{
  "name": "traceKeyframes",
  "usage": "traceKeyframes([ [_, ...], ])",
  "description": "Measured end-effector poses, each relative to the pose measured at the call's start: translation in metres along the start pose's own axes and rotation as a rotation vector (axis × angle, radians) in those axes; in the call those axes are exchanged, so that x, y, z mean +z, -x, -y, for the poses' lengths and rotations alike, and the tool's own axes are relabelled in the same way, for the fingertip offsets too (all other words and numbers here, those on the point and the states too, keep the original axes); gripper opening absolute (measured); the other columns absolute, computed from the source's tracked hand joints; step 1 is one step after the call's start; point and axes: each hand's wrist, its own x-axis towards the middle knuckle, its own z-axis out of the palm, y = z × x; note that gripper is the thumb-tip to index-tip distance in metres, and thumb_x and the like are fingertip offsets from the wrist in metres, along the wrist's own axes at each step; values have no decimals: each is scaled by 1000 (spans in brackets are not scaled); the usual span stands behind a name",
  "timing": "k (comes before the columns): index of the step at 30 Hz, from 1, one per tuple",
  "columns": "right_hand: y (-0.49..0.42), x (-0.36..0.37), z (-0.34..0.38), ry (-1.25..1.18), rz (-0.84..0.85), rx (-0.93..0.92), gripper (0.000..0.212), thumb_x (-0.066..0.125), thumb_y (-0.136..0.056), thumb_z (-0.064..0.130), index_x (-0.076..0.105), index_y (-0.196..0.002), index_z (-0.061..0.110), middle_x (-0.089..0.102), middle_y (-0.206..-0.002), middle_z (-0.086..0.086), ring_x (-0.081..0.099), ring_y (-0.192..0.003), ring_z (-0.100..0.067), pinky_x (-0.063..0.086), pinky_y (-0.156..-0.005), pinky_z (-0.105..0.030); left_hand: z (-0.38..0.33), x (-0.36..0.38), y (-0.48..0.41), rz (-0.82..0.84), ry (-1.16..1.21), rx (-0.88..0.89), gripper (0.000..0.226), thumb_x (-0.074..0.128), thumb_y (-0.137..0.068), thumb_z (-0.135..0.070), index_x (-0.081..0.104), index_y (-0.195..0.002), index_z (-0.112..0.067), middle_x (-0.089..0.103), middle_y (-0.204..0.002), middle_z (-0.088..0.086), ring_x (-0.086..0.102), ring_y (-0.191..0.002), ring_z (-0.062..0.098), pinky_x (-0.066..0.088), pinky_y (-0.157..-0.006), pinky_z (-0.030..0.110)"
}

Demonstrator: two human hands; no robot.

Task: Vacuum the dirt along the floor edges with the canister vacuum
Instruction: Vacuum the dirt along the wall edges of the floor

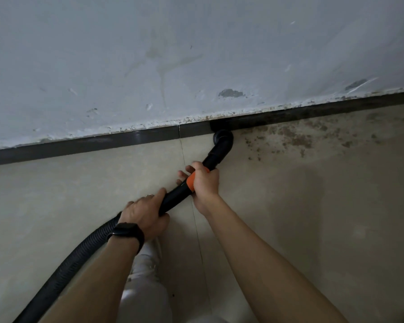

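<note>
The vacuum's black nozzle (223, 138) sits on the floor (313, 206) right against the dark skirting (103, 142), at the left edge of a patch of brown dirt (294, 138). The right grip (204, 183) is curled round the wand (175, 197) at its orange collar (191, 181); the left grip (145, 215), a black watch (126, 233) on its wrist, wraps the wand lower down, where the ribbed hose (79, 252) joins
</note>
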Motion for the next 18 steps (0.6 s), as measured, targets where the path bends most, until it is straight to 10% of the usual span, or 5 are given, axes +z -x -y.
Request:
traceKeyframes([
  [10,44,-36,-28,-203,-153,130,43,64,-101,13,44,-139,11,61,-85,-4,68,-62,-14,60,-74,-37,11,-16,22,103,-252,196,35,49,-85,-45,33,-115,-38,60,-92,-7,63,-82,23,40,-61,30],
  [18,43,-77,-33,-186,-234,-34,19,57,-99,6,47,-115,10,57,-64,0,58,-50,-17,59,-58,-38,-16,8,25,135,-370,420,43,47,-87,-50,32,-123,-32,62,-96,-4,62,-82,24,35,-64,32],
])
